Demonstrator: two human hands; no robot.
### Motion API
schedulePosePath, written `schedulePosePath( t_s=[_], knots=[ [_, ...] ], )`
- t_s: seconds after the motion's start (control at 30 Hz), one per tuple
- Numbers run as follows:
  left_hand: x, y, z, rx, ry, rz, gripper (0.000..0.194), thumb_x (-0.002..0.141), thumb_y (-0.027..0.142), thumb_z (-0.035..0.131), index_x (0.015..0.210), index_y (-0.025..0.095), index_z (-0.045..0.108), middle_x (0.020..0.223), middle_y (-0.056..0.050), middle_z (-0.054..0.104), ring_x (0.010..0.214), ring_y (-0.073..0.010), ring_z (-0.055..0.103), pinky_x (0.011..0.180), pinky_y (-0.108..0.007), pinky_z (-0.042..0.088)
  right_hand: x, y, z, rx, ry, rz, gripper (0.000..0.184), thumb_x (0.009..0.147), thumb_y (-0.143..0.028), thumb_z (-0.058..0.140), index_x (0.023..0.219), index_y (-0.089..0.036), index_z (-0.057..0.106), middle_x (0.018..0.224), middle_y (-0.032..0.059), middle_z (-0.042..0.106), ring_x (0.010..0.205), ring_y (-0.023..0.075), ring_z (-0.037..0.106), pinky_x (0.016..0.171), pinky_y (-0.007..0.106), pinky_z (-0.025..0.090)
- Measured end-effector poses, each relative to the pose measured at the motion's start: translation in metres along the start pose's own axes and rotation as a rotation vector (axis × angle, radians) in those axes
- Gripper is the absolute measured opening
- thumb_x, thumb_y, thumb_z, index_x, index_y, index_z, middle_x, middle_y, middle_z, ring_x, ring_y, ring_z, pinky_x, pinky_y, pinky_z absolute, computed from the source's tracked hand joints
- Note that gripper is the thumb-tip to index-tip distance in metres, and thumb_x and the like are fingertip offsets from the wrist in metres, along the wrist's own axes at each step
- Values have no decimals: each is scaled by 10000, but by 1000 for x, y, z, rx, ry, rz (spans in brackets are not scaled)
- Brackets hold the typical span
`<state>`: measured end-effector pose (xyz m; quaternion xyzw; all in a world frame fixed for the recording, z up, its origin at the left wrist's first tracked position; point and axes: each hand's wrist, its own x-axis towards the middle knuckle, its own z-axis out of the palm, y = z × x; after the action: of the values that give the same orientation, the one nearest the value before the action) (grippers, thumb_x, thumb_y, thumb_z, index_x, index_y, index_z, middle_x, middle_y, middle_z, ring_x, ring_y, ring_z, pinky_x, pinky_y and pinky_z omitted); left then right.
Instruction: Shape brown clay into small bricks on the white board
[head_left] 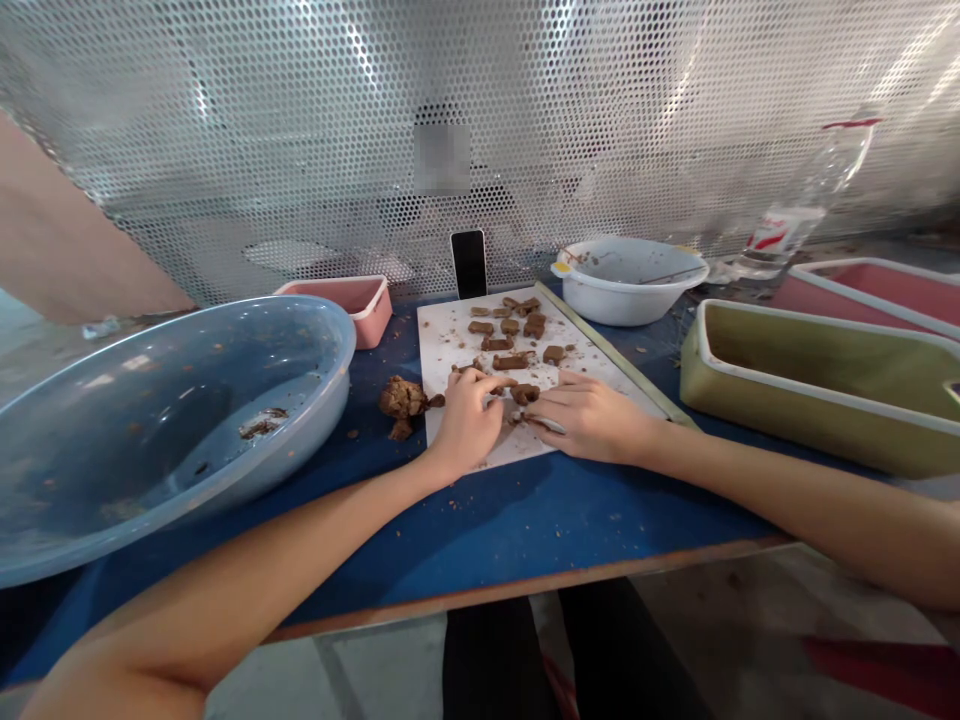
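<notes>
A white board (450,330) lies on the blue table, scattered with crumbs and several lumps of brown clay-like material, among them a long bar (511,361). Over the board's near left part, my left hand (471,418) has its index finger and thumb curled around a small dark piece of clay. Just right of it sits a short clay lump (525,394) between the two hands. My right hand (589,415) rests low on the board with fingers stretched out, their tips beside that lump. A large rough clay ball (403,398) stands left of the board.
A big blue basin (315,340) fills the left side. A pink box (371,310), an upright phone (469,265) and a white bowl (630,300) stand behind. A yellow-green strip (600,345) edges the board. On the right are a green trough (795,400) and a plastic bottle (799,220).
</notes>
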<state>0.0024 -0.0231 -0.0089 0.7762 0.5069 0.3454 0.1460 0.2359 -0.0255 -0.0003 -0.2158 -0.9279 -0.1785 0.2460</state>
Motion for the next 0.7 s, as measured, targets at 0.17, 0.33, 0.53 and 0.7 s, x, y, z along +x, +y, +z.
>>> schedulePosePath(
  t_s=[0.17, 0.33, 0.53, 0.7],
  knots=[
    [0, 2, -1, -26, 8, 6, 403, 919, 28, 563, 1184, 222, 795, 1056, -69, 689, 1129, -282, 646, 1090, -484, 532, 1, 2, -5, -20, 5, -23, 270, 1122, -229, 538, 955, -171, 743, 817, 38, 757, 696, 178, 630, 829, 378, 433],
    [0, 8, -4, -101, -35, -40, 419, 920, 22, 540, 1228, 181, 776, 1100, -77, 703, 1014, -236, 705, 972, -400, 591, 0, 4, -5, 37, -22, 8, 259, 1122, -230, 563, 939, -178, 738, 800, 30, 749, 690, 171, 625, 812, 369, 418],
    [1, 8, -4, -123, -55, -14, 386, 921, 26, 524, 1153, 174, 795, 1099, -75, 740, 1094, -248, 729, 1026, -409, 588, -2, 6, -1, 66, -13, 36, 246, 1128, -238, 565, 967, -183, 742, 868, 44, 783, 732, 179, 662, 808, 369, 422],
    [1, 8, -4, -119, -66, -10, 384, 930, 37, 529, 1158, 171, 807, 1137, -92, 754, 1112, -259, 732, 1048, -432, 591, -1, 5, -2, 67, -27, 71, 260, 1127, -251, 572, 956, -182, 755, 871, 49, 796, 741, 188, 685, 823, 382, 436]
  ],
)
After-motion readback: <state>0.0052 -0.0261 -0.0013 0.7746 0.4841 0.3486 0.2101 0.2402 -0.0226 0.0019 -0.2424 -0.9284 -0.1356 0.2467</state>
